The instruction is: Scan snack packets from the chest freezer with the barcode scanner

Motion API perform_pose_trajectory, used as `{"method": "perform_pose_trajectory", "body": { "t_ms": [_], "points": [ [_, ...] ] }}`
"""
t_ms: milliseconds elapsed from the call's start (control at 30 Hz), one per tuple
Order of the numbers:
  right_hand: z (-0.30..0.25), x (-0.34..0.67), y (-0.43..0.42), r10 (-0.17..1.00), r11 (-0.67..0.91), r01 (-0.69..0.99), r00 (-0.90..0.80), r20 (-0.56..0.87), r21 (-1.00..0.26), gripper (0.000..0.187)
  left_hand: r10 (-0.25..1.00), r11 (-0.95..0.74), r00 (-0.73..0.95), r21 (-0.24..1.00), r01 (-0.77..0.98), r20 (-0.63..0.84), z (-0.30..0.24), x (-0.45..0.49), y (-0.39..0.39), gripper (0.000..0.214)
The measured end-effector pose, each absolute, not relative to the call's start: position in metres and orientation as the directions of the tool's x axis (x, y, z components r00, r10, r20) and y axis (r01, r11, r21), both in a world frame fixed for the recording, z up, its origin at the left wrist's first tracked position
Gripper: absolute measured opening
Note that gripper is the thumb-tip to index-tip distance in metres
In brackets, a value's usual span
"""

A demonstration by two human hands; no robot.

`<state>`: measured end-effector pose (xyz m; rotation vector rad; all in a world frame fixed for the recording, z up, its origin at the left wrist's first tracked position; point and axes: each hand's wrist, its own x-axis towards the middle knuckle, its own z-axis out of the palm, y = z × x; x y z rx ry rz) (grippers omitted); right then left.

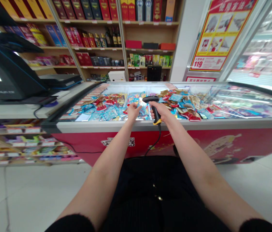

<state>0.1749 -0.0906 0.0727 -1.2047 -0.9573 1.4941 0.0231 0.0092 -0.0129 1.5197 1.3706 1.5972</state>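
My black clothing (155,190) fills the bottom of the view, and my bare forearms reach out from it to the front edge of a chest freezer (136,126). My right hand (161,111) is clenched round the grip of a corded barcode scanner (155,112), with its yellow butt pointing down and its head tipped toward my other hand. My left hand (133,112) pinches a small blue packet (140,103) between thumb and fingers, though glare washes out most of its print. The packet sits just beside the scanner's head, above the heaped stock, near the freezer's front edge and roughly midway along it. Holding it steady, with its printed face turned to the scanner and my fingers clear of that face, looks like the way to do this well.

The scanner's black cable (155,143) drops over the front edge and down the red front panel (213,145). Inside, blue packets (109,112) lie heaped to the left, gold and red ones (181,104) to the right — all loose. Left of the freezer, a white surface (17,111) carries a black till monitor (5,69). Past the far edge stand wooden shelves (97,42) of boxed liquor and bottles, with a red-and-yellow poster (220,35) off to the right.
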Motion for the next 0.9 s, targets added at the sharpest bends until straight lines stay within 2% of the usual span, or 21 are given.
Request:
{"method": "perform_pose_trajectory", "body": {
  "t_ms": [233, 733, 900],
  "points": [
    [0.072, 0.175, -0.091, 0.97, -0.245, -0.219, -0.055, -0.239, -0.944, 0.027, 0.918, -0.297, -0.228, 0.943, 0.15, 0.325, -0.007, 0.026, 0.002, 0.021],
    [0.072, 0.175, -0.092, 0.977, -0.213, -0.244, -0.052, -0.206, -0.946, 0.027, 0.928, -0.311, -0.206, 0.95, 0.029, 0.31, -0.011, 0.023, 0.009, 0.029],
    [0.072, 0.175, -0.092, 0.981, -0.196, -0.246, -0.049, -0.19, -0.949, 0.028, 0.939, -0.286, -0.209, 0.958, -0.031, 0.274, -0.013, 0.023, 0.011, 0.025]
  ]
}}
